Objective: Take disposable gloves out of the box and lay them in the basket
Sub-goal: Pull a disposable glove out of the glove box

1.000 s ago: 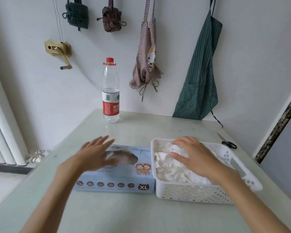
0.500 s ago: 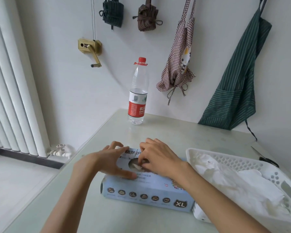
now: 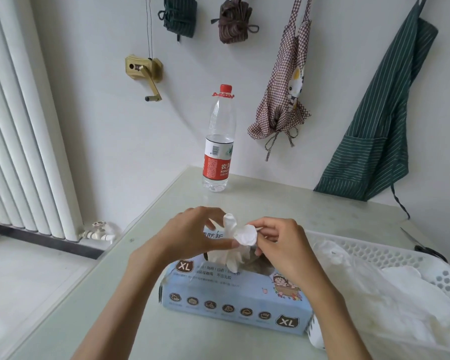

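Half a second ago both hands were down at the opening of the box; now they have lifted, and a white glove (image 3: 235, 236) hangs between them above the box (image 3: 234, 297). The left hand (image 3: 192, 236) pinches the glove with thumb and fingers on its left side, and the right hand (image 3: 281, 245) pinches its bunched upper end from the right. The one glove held runs roughly upright, its lower end trailing into the box's opening just below both grips. One box sits on the table (image 3: 283, 203); one white basket (image 3: 390, 255) lies right of the right hand, touching the box's end, with a heap of gloves (image 3: 390, 294) too rumpled to count.
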